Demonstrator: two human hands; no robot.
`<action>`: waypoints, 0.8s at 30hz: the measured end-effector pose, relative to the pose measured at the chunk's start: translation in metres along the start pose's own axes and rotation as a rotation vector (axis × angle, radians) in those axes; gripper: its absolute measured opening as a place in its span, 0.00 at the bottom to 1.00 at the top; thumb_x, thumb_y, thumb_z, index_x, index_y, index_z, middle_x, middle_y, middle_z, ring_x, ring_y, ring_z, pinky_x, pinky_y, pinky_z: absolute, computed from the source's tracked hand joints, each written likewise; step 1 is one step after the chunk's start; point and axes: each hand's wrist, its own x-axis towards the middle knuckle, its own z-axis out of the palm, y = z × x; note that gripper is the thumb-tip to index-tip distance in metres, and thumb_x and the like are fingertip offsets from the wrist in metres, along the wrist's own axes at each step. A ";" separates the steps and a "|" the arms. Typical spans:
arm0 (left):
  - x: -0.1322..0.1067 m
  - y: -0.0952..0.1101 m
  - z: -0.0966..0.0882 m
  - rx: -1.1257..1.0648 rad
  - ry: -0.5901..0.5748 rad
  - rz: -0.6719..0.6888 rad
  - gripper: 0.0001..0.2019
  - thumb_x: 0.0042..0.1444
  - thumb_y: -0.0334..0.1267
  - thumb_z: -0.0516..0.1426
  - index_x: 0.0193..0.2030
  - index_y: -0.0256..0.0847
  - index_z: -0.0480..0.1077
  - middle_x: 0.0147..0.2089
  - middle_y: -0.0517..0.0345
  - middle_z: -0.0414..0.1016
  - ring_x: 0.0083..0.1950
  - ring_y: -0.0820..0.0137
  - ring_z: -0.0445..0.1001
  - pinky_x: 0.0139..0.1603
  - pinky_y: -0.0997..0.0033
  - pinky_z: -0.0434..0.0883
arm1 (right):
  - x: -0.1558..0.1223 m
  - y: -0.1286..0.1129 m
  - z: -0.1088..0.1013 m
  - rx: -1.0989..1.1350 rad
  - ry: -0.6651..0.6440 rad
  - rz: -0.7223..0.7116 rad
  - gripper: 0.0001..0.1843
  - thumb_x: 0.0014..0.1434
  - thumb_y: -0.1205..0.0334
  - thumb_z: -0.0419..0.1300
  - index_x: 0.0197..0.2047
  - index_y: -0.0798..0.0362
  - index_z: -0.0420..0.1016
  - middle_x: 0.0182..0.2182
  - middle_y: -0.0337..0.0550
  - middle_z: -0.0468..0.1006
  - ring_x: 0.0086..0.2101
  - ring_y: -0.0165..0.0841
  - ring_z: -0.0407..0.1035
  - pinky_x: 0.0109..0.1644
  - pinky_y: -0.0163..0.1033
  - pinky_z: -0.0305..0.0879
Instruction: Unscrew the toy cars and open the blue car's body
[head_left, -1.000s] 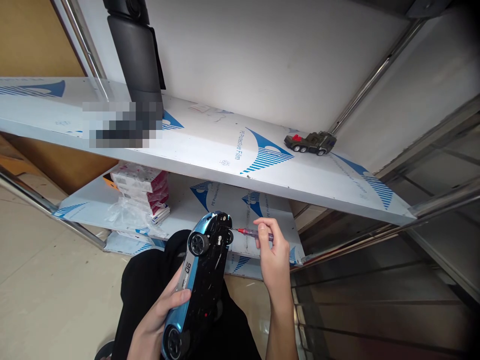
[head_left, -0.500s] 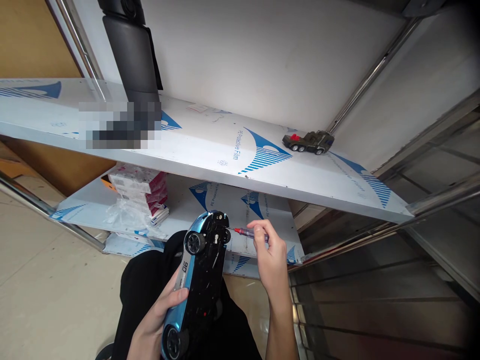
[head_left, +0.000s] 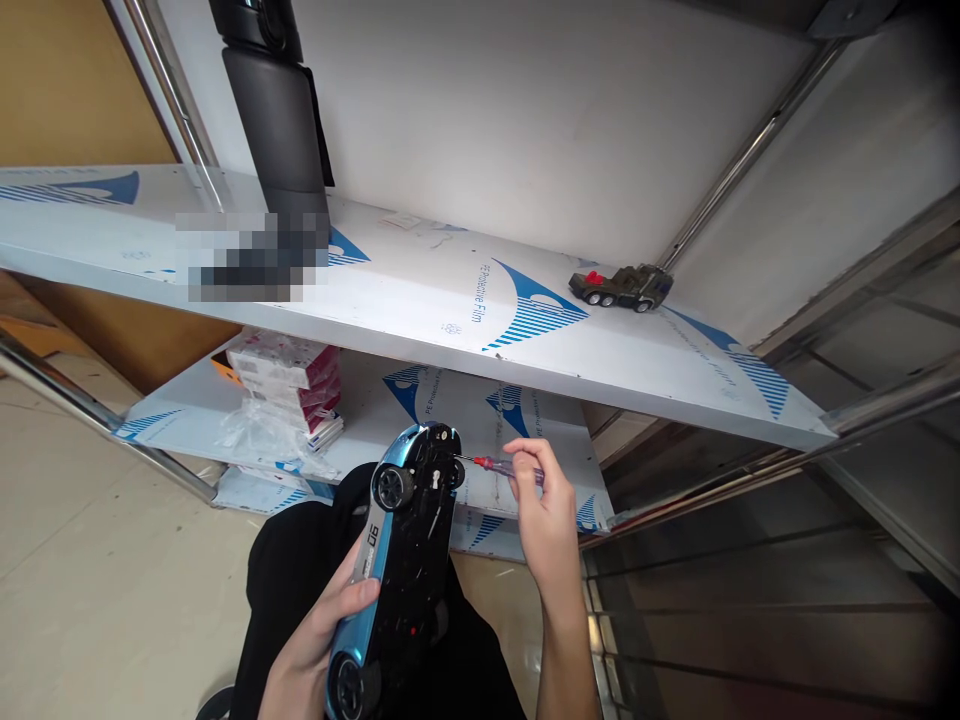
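A blue and silver toy car point(head_left: 409, 570) is tilted on its side above my lap, its black underside turned to the right. My left hand point(head_left: 322, 625) is closed around its side, with the thumb on the blue body. In my right hand point(head_left: 546, 505) is a screwdriver point(head_left: 499, 466) with a red and purple see-through handle, gripped between thumb and fingers. Its thin shaft points left and the tip meets the car's underside near the upper wheel; exactly what it touches is too small to make out.
A dark green toy truck point(head_left: 622, 287) stands on the film-covered upper shelf point(head_left: 420, 290). Further left on that shelf is a black stand point(head_left: 277, 130), its base blurred. Stacked boxes point(head_left: 285, 375) in plastic lie on the lower shelf. Metal rails point(head_left: 750, 190) frame the shelving.
The whole view has shifted slightly, so everything sits a little further right. My right fingers have changed position slightly on the screwdriver's handle. My left hand keeps its hold on the car.
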 end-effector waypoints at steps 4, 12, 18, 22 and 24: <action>-0.002 0.002 0.001 0.013 0.005 -0.001 0.41 0.46 0.50 0.74 0.70 0.60 0.75 0.68 0.61 0.81 0.78 0.40 0.63 0.73 0.55 0.71 | -0.001 -0.002 0.000 -0.017 0.017 0.005 0.09 0.74 0.55 0.55 0.49 0.47 0.75 0.35 0.38 0.76 0.31 0.34 0.67 0.35 0.37 0.59; -0.002 -0.001 -0.006 -0.003 0.001 -0.010 0.46 0.47 0.47 0.73 0.76 0.56 0.69 0.64 0.55 0.84 0.75 0.38 0.69 0.74 0.44 0.70 | -0.002 -0.004 0.004 -0.047 0.040 -0.032 0.10 0.73 0.55 0.56 0.47 0.47 0.78 0.38 0.41 0.78 0.38 0.38 0.70 0.41 0.40 0.62; -0.001 0.004 -0.007 0.025 0.008 0.014 0.44 0.46 0.46 0.74 0.73 0.56 0.73 0.65 0.56 0.83 0.76 0.39 0.67 0.74 0.49 0.70 | -0.003 -0.004 0.005 -0.037 0.055 0.005 0.11 0.75 0.52 0.54 0.50 0.47 0.75 0.36 0.39 0.76 0.32 0.35 0.68 0.34 0.37 0.60; -0.005 0.003 0.001 -0.009 -0.015 0.052 0.46 0.47 0.46 0.74 0.75 0.54 0.70 0.66 0.55 0.83 0.75 0.38 0.68 0.75 0.47 0.68 | -0.003 -0.002 0.005 -0.052 0.061 -0.022 0.12 0.75 0.53 0.53 0.44 0.47 0.76 0.27 0.35 0.70 0.27 0.33 0.61 0.32 0.37 0.56; -0.012 -0.002 0.011 -0.039 0.017 0.099 0.46 0.50 0.47 0.73 0.77 0.55 0.67 0.66 0.56 0.82 0.74 0.39 0.71 0.75 0.48 0.69 | -0.003 -0.002 0.004 -0.055 0.061 -0.043 0.09 0.74 0.55 0.55 0.47 0.46 0.75 0.28 0.35 0.70 0.29 0.34 0.64 0.35 0.38 0.58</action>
